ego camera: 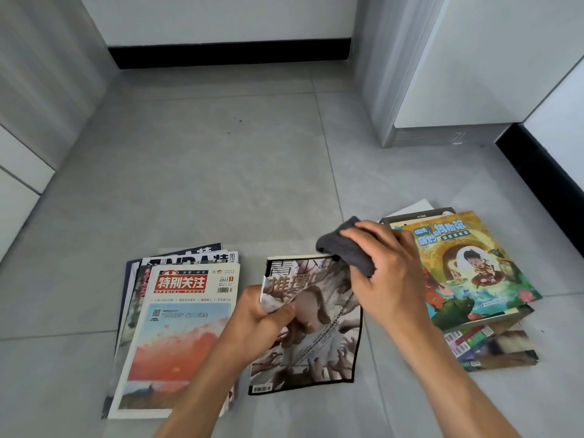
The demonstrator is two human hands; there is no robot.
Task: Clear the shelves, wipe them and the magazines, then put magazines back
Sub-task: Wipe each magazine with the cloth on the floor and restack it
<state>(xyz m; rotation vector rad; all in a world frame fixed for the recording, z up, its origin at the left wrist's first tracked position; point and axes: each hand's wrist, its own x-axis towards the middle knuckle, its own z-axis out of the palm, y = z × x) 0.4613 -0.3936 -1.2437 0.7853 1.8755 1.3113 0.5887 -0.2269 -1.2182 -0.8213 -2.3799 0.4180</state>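
— Where's the magazine (311, 330) lying?

— On the floor (221, 159), between both hands, long axis running away from the person. Left hand (264, 314) is pinching its left edge.

— And the cloth (346, 246)?

— Right hand (385, 273) is clutching it — fingers curled round it, pressing the top right corner. Cover is stretching below those fingers; right hand nearer.

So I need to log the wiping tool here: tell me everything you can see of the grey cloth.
The grey cloth looks like soft, thick fabric, dark grey and bunched into a wad. The right hand holds it in its grip, fingers curled over it, so only its left part shows. Its lower edge meets the top right corner of the middle magazine, which the left hand pinches at its left edge, on the floor.
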